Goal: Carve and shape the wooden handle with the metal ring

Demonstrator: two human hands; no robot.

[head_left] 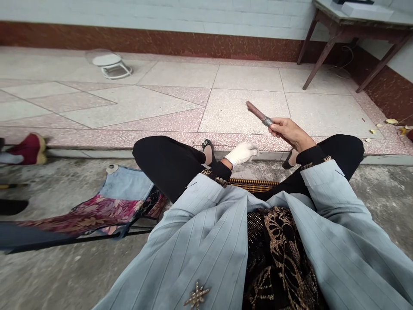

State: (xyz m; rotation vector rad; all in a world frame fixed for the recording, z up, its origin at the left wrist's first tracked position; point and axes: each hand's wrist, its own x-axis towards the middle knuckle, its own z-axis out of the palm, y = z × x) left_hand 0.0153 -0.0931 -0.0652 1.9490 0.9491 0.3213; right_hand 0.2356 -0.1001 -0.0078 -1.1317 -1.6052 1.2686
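Note:
My right hand (287, 130) is bare and pinches the lower end of a brown wooden stick (255, 110). Silvery wire (267, 122) is coiled tightly around that end, close to my fingertips. The stick tilts up to the left, over the tiled floor. Lower and to the left, my left hand (241, 154) wears a white knitted glove. Its fingers curl in together between my knees; nothing shows in them, and the palm is turned away. A woven black-and-yellow seat edge (253, 184) appears beneath my hands.
A small white folding stool (112, 62) stands on the raised tiled floor (174, 92). At the right is a wooden table (342, 26) with a white box (366, 10). A patterned fabric folding chair (97, 211) lies to my left, near another person's red shoe (29, 148).

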